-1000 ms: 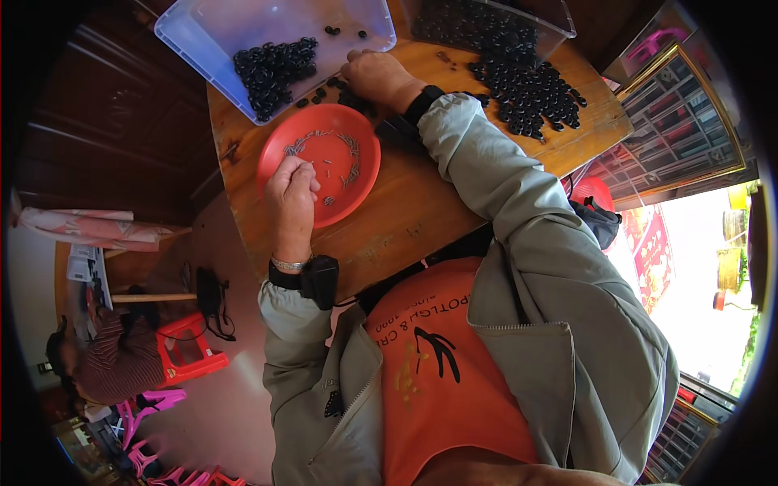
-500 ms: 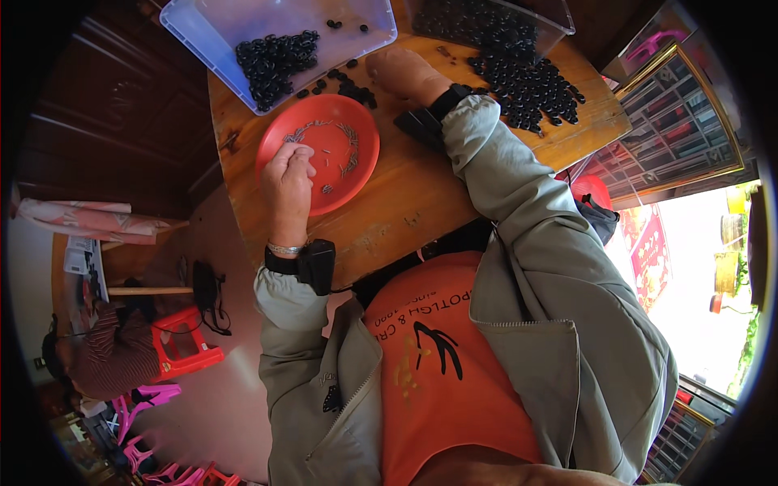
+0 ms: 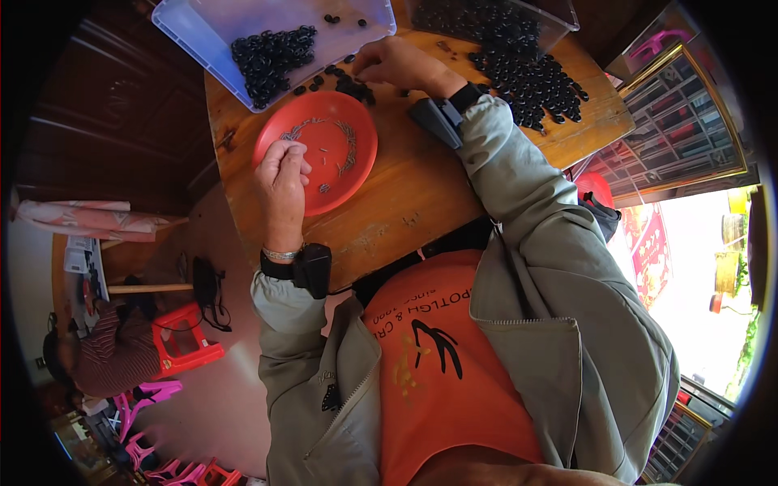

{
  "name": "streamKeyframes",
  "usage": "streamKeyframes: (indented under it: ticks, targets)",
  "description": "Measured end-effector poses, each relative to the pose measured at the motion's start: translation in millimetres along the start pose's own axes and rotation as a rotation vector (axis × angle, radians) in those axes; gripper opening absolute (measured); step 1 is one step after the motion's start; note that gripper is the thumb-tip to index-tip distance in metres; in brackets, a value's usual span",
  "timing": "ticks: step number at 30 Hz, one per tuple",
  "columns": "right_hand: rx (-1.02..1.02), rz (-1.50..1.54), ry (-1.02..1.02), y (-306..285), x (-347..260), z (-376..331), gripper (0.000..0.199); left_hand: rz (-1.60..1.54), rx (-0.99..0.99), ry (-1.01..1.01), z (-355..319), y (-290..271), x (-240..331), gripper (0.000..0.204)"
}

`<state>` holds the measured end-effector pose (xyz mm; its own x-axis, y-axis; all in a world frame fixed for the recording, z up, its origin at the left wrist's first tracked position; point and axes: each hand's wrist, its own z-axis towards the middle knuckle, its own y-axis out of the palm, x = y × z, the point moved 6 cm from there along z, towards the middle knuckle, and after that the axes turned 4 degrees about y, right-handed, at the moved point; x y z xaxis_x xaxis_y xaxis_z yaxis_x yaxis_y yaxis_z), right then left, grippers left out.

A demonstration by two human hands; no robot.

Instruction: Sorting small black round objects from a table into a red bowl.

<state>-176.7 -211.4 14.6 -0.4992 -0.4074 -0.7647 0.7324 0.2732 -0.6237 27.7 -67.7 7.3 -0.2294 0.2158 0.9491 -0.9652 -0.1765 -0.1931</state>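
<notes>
A shallow red plate [image 3: 356,166] holds many short, thin metal pins [image 3: 348,146], gathered mostly in a ring. Over the plate's left side is my left hand [image 3: 281,182], thumb pressed against curled fingers; whatever is pinched there is too small to make out. My right hand [image 3: 409,66] reaches in from the right, beyond the plate. Its fingers and thumb are slightly apart, tips just above a loose group of small black oval pieces [image 3: 354,87]. Nothing shows between those fingertips.
A clear bin [image 3: 194,57] with a heap of black pieces [image 3: 275,61] stands at the far left of the wooden table [image 3: 373,231]. Farther right, a tilted clear bin [image 3: 551,36] has black pieces spilled before it [image 3: 539,93]. A person [image 3: 113,352] and red stool [image 3: 182,344] are at left.
My right hand has shifted slightly, its fingers going from curled in to stretched toward the loose black pieces. My left hand stays pinched over the plate, moved a little left.
</notes>
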Motion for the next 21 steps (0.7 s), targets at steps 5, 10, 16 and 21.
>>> streamKeyframes:
  ticks: [5,10,16,21]
  targets:
    - [-0.236,0.420,-0.090,36,-46,-15,0.014,0.044,-0.051,0.024,-1,9,4,0.017]
    - [-0.324,0.536,-0.183,62,-81,-28,0.013,0.050,-0.088,0.006,1,9,-2,0.018]
    - [-0.206,0.341,-0.304,66,-96,-30,0.012,0.006,-0.058,0.008,1,3,1,0.017]
    - [-0.140,0.167,-0.380,57,-98,-33,0.013,-0.094,0.008,-0.014,1,-5,5,0.016]
